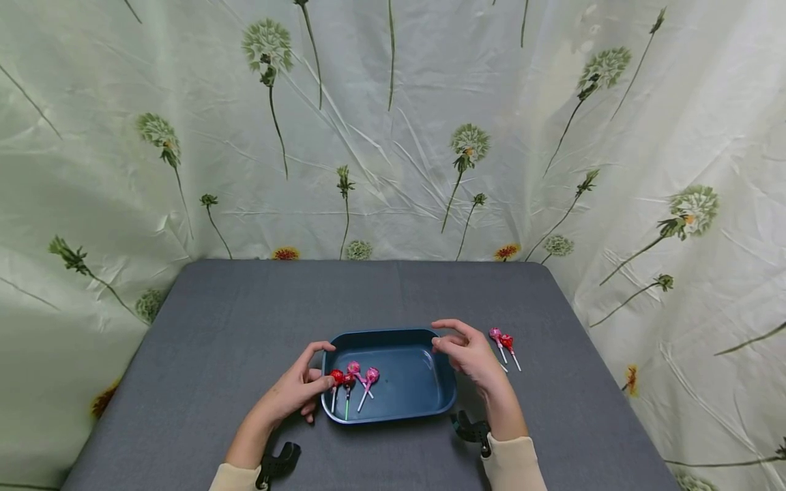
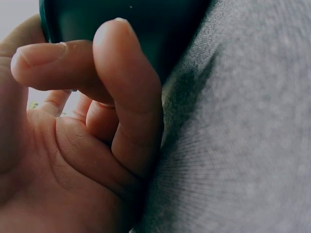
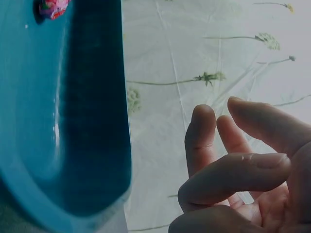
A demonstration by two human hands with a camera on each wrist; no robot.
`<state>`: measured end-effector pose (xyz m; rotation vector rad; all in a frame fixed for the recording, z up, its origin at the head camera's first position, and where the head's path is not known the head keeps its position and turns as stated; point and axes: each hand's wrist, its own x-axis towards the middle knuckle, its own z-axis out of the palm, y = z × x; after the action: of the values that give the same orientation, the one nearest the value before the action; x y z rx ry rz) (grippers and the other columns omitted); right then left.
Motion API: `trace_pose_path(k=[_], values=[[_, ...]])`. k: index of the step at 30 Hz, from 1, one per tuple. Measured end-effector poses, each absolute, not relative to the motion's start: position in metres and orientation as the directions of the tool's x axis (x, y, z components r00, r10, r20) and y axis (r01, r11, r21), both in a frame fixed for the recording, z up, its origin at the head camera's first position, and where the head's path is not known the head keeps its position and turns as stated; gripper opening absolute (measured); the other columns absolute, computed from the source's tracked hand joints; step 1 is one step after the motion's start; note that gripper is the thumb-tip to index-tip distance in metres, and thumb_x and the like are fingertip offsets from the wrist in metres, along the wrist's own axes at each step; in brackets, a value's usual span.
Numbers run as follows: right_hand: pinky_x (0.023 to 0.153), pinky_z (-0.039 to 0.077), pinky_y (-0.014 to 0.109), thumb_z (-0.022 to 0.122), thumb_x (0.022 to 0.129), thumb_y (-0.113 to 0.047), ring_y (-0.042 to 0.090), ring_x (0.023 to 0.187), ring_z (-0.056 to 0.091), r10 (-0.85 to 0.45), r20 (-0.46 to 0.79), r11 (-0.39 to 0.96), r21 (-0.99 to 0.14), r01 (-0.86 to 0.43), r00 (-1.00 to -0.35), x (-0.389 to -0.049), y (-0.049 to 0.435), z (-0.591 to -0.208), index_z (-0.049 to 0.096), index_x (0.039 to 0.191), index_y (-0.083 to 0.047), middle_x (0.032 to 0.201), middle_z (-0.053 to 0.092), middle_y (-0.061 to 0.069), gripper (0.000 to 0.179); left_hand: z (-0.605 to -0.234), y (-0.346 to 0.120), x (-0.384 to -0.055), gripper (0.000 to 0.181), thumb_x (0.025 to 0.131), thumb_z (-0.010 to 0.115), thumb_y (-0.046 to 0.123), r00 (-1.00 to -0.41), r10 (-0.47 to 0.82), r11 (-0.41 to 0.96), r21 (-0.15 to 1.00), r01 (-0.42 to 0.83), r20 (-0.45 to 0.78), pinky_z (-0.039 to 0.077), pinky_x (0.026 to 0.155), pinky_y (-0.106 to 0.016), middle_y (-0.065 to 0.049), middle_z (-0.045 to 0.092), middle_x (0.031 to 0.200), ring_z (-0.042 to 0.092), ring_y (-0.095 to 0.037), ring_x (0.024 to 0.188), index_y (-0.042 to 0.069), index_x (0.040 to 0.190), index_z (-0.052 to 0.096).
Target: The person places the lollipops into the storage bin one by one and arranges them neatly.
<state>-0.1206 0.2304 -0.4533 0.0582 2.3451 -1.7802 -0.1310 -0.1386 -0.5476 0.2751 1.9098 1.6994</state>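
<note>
"First, state the count and location of the lollipops (image 1: 372,375)."

"Four lie inside the single blue tray (image 1: 402,392), grouped at its left end: two red, two pink. Two more heads, one pink and one red, lie on the table (image 1: 276,300) to the tray's right. A white stick end (image 1: 504,369) shows near them, partly hidden; its lollipop cannot be identified."

"And the two hands?"

"The left hand (image 1: 297,389) is partly open at the tray's left end. Thumb and forefinger tips reach the rim, the thumb close to a red lollipop; the outer fingers bend outside the wall. Whether it grips the tray cannot be told. The right hand (image 1: 469,351) is half open and holds nothing, fingers loosely bent, at the tray's far right corner."

"Surface and room?"

"Grey cloth covers the table. Behind it hangs one pale curtain (image 1: 399,150) printed with dandelions."
</note>
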Motion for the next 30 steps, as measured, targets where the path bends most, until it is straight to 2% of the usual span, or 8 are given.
trace_pose_path(k=[6, 14, 25, 30], values=[[0.054, 0.035, 0.023, 0.072, 0.101, -0.02, 0.011, 0.054, 0.041, -0.035, -0.189, 0.286, -0.943, 0.172, -0.981, -0.121, 0.243, -0.455, 0.065, 0.137, -0.009, 0.099, 0.078, 0.012, 0.038, -0.548, -0.138, -0.131, 0.065, 0.103, 0.068, 0.023, -0.822, 0.503, 0.171, 0.963, -0.208, -0.267, 0.054, 0.05, -0.026, 0.0, 0.056, 0.071, 0.051, -0.013, 0.047, 0.024, 0.153, 0.027], [0.053, 0.032, 0.023, 0.072, 0.101, -0.021, 0.01, 0.054, 0.04, 0.021, -0.209, 0.293, -0.934, 0.206, -0.978, -0.122, 0.264, -0.461, 0.065, 0.136, -0.009, 0.092, 0.078, 0.003, 0.038, -0.547, -0.138, -0.131, 0.064, 0.104, 0.067, 0.022, -0.823, 0.504, 0.171, 0.964, -0.203, -0.262, 0.053, 0.049, -0.026, 0.0, 0.054, 0.07, 0.05, -0.013, 0.047, 0.024, 0.153, 0.027], [0.052, 0.033, 0.023, 0.07, 0.102, -0.018, 0.008, 0.052, 0.041, 0.1, -0.216, 0.281, -0.93, 0.236, -0.971, -0.123, 0.29, -0.471, 0.06, 0.142, -0.003, 0.091, 0.078, 0.002, 0.044, -0.547, -0.137, -0.13, 0.065, 0.104, 0.068, 0.021, -0.825, 0.502, 0.178, 0.965, -0.193, -0.258, 0.053, 0.049, -0.026, -0.001, 0.055, 0.071, 0.05, -0.013, 0.048, 0.023, 0.154, 0.027], [0.053, 0.035, 0.023, 0.069, 0.102, -0.018, 0.008, 0.052, 0.041, 0.126, -0.224, 0.273, -0.928, 0.251, -0.966, -0.125, 0.298, -0.471, 0.059, 0.143, -0.003, 0.089, 0.078, 0.0, 0.044, -0.547, -0.137, -0.131, 0.064, 0.104, 0.068, 0.022, -0.825, 0.498, 0.18, 0.962, -0.206, -0.269, 0.053, 0.05, -0.025, 0.001, 0.055, 0.07, 0.05, -0.012, 0.047, 0.026, 0.153, 0.027]])
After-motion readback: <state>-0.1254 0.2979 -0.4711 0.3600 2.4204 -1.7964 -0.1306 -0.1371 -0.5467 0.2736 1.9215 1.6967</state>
